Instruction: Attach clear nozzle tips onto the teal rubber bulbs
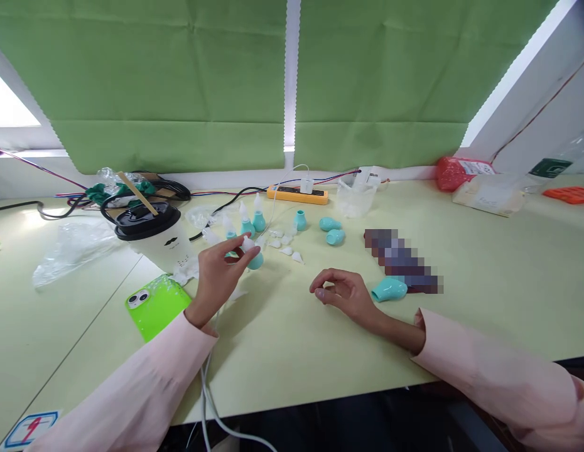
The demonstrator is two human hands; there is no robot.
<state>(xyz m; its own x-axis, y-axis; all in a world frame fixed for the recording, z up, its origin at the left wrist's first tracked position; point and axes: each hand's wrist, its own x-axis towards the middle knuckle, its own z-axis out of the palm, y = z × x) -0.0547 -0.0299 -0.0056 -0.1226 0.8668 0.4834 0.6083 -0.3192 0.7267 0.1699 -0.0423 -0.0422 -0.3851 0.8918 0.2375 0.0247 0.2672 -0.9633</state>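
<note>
My left hand (221, 267) pinches a bulb syringe (255, 258) by its white nozzle, with the teal bulb hanging just over the table. Several more teal bulbs with white nozzles (259, 216) stand upright behind it. My right hand (346, 295) rests on the table, its fingers loosely curled and the thumb tip near the index fingertip; nothing shows between them. Beside it a bare teal bulb (389, 289) lies on its side. Two more teal bulbs (336, 237) lie farther back, and one open-necked bulb (300, 220) stands upright. Small white nozzles (286, 250) lie scattered near my left fingers.
A lidded paper cup (162, 248) with a straw and a green phone (157, 306) are at left. Behind are a yellow power strip (296, 195) and a clear plastic tub (355, 199). A blurred-out item (400, 257) lies at right. White cables (205, 389) cross the front edge.
</note>
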